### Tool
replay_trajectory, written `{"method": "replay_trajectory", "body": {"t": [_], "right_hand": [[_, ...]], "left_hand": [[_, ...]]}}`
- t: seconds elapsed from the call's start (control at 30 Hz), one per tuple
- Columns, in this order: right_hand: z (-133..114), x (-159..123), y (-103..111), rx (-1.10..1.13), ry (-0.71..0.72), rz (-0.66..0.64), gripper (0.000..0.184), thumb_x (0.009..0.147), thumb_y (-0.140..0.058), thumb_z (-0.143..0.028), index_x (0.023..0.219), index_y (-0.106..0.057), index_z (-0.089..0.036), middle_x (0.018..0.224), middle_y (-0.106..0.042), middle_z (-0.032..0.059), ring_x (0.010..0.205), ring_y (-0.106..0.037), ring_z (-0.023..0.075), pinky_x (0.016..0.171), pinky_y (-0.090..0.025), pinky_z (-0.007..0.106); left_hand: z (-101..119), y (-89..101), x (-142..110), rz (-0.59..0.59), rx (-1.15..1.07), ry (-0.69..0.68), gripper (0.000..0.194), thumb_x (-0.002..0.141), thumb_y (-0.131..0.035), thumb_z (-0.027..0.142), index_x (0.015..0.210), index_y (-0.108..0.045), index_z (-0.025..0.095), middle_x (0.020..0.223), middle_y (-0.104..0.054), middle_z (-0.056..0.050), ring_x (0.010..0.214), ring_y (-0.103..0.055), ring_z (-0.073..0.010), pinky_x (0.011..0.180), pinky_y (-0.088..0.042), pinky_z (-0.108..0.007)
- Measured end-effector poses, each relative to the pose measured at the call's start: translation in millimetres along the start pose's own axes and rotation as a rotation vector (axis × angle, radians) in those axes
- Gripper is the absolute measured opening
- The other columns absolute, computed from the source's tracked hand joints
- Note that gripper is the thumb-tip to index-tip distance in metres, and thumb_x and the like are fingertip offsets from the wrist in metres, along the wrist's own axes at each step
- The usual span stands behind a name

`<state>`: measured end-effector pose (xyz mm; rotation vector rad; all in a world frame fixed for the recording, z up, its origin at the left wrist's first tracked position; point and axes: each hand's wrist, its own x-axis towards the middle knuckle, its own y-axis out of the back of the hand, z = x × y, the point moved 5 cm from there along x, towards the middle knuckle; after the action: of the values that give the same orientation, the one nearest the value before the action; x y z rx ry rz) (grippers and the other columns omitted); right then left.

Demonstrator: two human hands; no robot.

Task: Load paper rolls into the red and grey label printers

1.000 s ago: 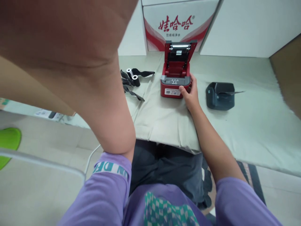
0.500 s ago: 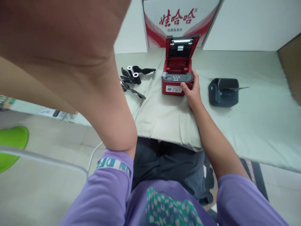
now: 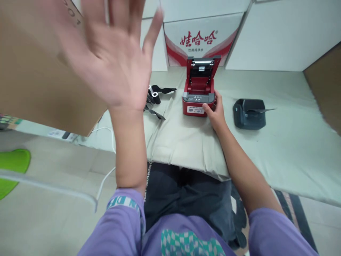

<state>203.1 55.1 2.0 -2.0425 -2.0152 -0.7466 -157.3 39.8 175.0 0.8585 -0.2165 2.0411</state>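
A red and black label printer (image 3: pixel 195 110) stands on the cloth-covered table with its lid raised and its inside facing me. My right hand (image 3: pixel 216 112) grips its right side, thumb on the front corner and fingers around the side. Raised close to the camera, my left hand (image 3: pixel 114 60) has its palm toward me and its fingers spread, slightly blurred, with nothing in it. Behind that hand, black rolls with white cores (image 3: pixel 155 95) and loose black ribbon strips (image 3: pixel 163 89) lie left of the printer, partly hidden by the hand.
A dark blue-black device (image 3: pixel 249 119) with a strip sticking out sits right of the printer. White cartons with a red-printed box (image 3: pixel 198 42) line the back. A large brown cardboard box (image 3: pixel 39 78) stands left. A white cable (image 3: pixel 105 181) hangs off the table near a green seat (image 3: pixel 13 169).
My left hand has moved down and away from the camera, so its palm and spread fingers now show. My right hand stays on the printer. The view has tilted slightly up.
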Motion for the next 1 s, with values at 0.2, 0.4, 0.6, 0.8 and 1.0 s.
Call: {"method": "replay_trajectory", "body": {"t": [0.2, 0.4, 0.6, 0.8, 1.0], "right_hand": [[-1, -1, 0, 0.025, -0.015, 0.014, 0.09, 0.08, -0.063, -0.078, 0.155, -0.031, -0.038, 0.152, -0.046, 0.0099, 0.134, -0.053, 0.0307, 0.111, -0.048, 0.051], [0, -2, 1, 0.021, -0.032, 0.014, 0.089, 0.081, -0.064, -0.075, 0.155, -0.031, -0.037, 0.151, -0.046, 0.01, 0.135, -0.052, 0.0318, 0.112, -0.047, 0.054], [3, -1, 2, 0.032, -0.035, 0.02, 0.089, 0.08, -0.065, -0.074, 0.154, -0.033, -0.037, 0.15, -0.047, 0.0104, 0.134, -0.053, 0.0321, 0.111, -0.048, 0.053], [2, -1, 2, 0.034, -0.041, 0.016, 0.088, 0.082, -0.066, -0.071, 0.155, -0.032, -0.037, 0.151, -0.047, 0.0104, 0.135, -0.053, 0.0322, 0.111, -0.047, 0.054], [2, -2, 2, 0.056, -0.065, 0.05, 0.087, 0.08, -0.07, -0.068, 0.153, -0.035, -0.036, 0.151, -0.047, 0.0106, 0.136, -0.052, 0.0321, 0.112, -0.047, 0.054]], "left_hand": [[-65, -3.7, -42, 0.161, 0.037, 0.392, 0.03, 0.093, -0.049, 0.026, 0.116, -0.06, 0.01, 0.113, -0.071, -0.004, 0.116, -0.069, -0.0174, 0.096, -0.053, -0.029], [-149, 2.4, -83, 0.106, 0.168, 0.521, 0.035, 0.074, -0.058, 0.009, 0.108, -0.066, 0.014, 0.106, -0.073, -0.007, 0.1, -0.07, -0.0189, 0.09, -0.056, -0.029], [-141, 0.7, -84, 0.068, 0.286, 0.395, 0.044, 0.076, -0.063, 0.011, 0.12, -0.064, 0.015, 0.119, -0.071, -0.009, 0.103, -0.07, -0.0202, 0.098, -0.054, -0.031], [-121, 10.9, -86, 0.143, 0.538, 0.434, 0.053, 0.08, -0.063, 0.018, 0.133, -0.058, 0.018, 0.137, -0.064, -0.013, 0.128, -0.058, -0.0281, 0.115, -0.041, -0.044], [-77, -29.6, -71, -0.069, 0.623, 0.242, 0.047, 0.086, -0.06, 0.025, 0.133, -0.06, 0.027, 0.135, -0.066, -0.009, 0.135, -0.049, -0.0328, 0.12, -0.023, -0.056]]}}
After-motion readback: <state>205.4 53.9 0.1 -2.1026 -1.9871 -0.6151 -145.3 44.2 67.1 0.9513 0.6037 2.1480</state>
